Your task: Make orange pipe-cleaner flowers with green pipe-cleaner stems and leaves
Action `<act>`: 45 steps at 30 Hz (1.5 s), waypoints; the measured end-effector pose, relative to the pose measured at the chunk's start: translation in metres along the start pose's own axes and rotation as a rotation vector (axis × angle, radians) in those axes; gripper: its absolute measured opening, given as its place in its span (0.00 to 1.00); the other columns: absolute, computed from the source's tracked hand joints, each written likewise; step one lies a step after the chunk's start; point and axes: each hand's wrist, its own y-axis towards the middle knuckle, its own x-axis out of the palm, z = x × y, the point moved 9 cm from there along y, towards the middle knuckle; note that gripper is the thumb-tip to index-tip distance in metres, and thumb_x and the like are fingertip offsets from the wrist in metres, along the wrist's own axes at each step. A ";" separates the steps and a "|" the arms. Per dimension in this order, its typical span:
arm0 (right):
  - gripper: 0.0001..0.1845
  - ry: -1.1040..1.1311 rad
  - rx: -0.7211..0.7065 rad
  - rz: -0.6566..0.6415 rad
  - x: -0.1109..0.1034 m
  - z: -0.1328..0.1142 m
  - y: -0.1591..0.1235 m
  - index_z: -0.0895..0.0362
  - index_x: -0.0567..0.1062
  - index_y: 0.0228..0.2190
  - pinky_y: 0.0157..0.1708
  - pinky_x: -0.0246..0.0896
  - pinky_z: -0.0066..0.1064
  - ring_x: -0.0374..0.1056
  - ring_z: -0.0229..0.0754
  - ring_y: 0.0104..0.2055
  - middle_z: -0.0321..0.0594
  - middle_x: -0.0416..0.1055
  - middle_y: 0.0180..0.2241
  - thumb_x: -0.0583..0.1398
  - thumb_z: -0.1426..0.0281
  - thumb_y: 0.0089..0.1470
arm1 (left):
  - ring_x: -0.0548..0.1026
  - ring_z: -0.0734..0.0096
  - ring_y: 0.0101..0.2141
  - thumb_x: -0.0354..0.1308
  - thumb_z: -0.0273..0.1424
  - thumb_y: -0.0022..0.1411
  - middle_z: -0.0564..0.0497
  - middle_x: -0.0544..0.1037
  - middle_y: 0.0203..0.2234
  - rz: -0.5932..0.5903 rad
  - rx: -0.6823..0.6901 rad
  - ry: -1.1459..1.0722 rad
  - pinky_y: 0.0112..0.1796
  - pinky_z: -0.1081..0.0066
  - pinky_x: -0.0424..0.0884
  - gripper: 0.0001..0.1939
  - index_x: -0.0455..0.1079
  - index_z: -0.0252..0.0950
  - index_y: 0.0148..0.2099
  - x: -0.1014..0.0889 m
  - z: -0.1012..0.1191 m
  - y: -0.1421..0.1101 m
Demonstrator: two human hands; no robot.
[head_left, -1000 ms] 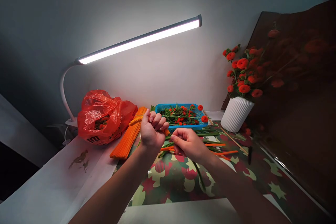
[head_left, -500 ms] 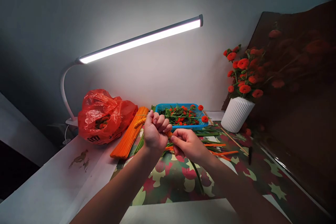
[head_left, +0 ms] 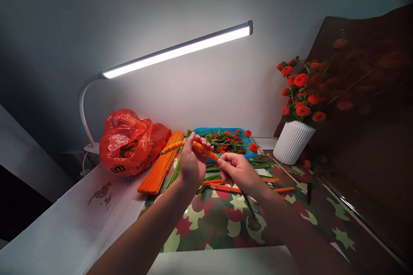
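A coiled orange pipe cleaner lies across the fingers of my left hand, which is loosely curled around it with the palm turned up. Its left end sticks out past my thumb. My right hand pinches the coil's other end between thumb and fingertips. From below the right hand a green stem hangs down over the patterned mat. Loose straight orange pipe cleaners and green ones lie on the mat behind and beneath my hands.
A bundle of orange pipe cleaners and a red plastic bag lie at left. Behind my hands stands a blue basket of red flowers. A white vase of flowers, a thin stick and a lamp surround the work area.
My left hand has loosened from a fist, so the coil across its fingers now shows. My right hand has moved slightly right, still at the coil's end.
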 end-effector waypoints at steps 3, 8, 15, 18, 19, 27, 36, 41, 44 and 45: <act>0.18 0.016 -0.001 0.021 -0.009 -0.002 0.002 0.56 0.64 0.25 0.13 0.45 0.21 0.51 0.28 0.11 0.28 0.65 0.13 0.58 0.54 0.50 | 0.76 0.69 0.29 0.54 0.39 0.61 0.52 0.74 0.26 0.101 0.122 0.024 0.33 0.69 0.71 0.12 0.64 0.37 0.31 -0.009 0.015 0.003; 0.19 0.045 -0.004 0.008 -0.022 -0.007 0.003 0.57 0.65 0.25 0.14 0.47 0.21 0.52 0.28 0.12 0.28 0.65 0.13 0.58 0.54 0.51 | 0.77 0.66 0.35 0.47 0.37 0.66 0.50 0.77 0.33 0.098 0.376 0.070 0.37 0.66 0.72 0.10 0.66 0.40 0.37 -0.013 0.048 0.005; 0.20 -0.023 0.117 -0.282 -0.011 0.011 -0.004 0.58 0.67 0.26 0.18 0.55 0.23 0.59 0.31 0.16 0.31 0.66 0.15 0.58 0.52 0.53 | 0.76 0.67 0.33 0.54 0.35 0.63 0.51 0.74 0.23 -0.118 0.398 0.189 0.32 0.73 0.71 0.11 0.68 0.36 0.30 0.005 0.043 0.004; 0.17 -0.175 0.085 -0.266 -0.017 0.009 -0.004 0.59 0.70 0.29 0.24 0.59 0.26 0.65 0.35 0.23 0.35 0.69 0.22 0.59 0.56 0.54 | 0.69 0.75 0.20 0.54 0.33 0.63 0.58 0.64 0.16 -0.133 0.359 0.165 0.25 0.76 0.68 0.14 0.62 0.37 0.25 0.007 0.042 0.006; 0.15 -0.213 0.042 -0.197 -0.023 0.003 -0.002 0.59 0.71 0.31 0.27 0.61 0.27 0.66 0.36 0.27 0.36 0.71 0.25 0.59 0.58 0.54 | 0.64 0.78 0.16 0.54 0.32 0.62 0.59 0.61 0.15 -0.164 0.290 0.190 0.22 0.78 0.65 0.13 0.60 0.37 0.25 0.010 0.036 0.006; 0.12 -0.277 -0.385 0.163 -0.042 -0.050 -0.008 0.54 0.77 0.39 0.40 0.61 0.32 0.66 0.40 0.39 0.39 0.69 0.36 0.59 0.63 0.55 | 0.57 0.78 0.15 0.50 0.30 0.52 0.57 0.63 0.16 -0.488 -0.554 0.417 0.18 0.79 0.55 0.05 0.62 0.38 0.34 0.021 -0.059 -0.029; 0.11 0.016 -0.260 0.134 -0.047 -0.036 0.001 0.57 0.75 0.25 0.33 0.61 0.30 0.66 0.37 0.30 0.34 0.69 0.24 0.65 0.62 0.45 | 0.57 0.83 0.15 0.56 0.35 0.60 0.59 0.60 0.17 -0.529 -0.535 0.522 0.17 0.83 0.52 0.09 0.61 0.37 0.33 0.016 -0.068 -0.029; 0.14 0.175 -0.258 0.369 -0.080 -0.028 0.005 0.57 0.74 0.22 0.32 0.61 0.29 0.65 0.36 0.29 0.33 0.71 0.23 0.68 0.60 0.37 | 0.59 0.82 0.14 0.52 0.36 0.63 0.60 0.61 0.16 -0.565 -0.555 0.623 0.16 0.82 0.58 0.10 0.63 0.36 0.32 0.008 -0.076 -0.025; 0.15 0.209 -0.285 0.544 -0.107 -0.024 0.002 0.57 0.75 0.23 0.30 0.60 0.27 0.64 0.34 0.29 0.33 0.71 0.25 0.69 0.60 0.36 | 0.58 0.81 0.13 0.49 0.36 0.63 0.60 0.61 0.15 -0.565 -0.651 0.627 0.15 0.81 0.59 0.10 0.63 0.36 0.31 0.000 -0.086 -0.025; 0.15 0.220 -0.294 0.593 -0.116 -0.023 0.001 0.57 0.75 0.23 0.29 0.59 0.27 0.64 0.34 0.29 0.33 0.71 0.25 0.69 0.60 0.35 | 0.58 0.82 0.13 0.48 0.36 0.64 0.60 0.61 0.15 -0.563 -0.690 0.623 0.14 0.81 0.59 0.11 0.63 0.36 0.31 -0.002 -0.090 -0.026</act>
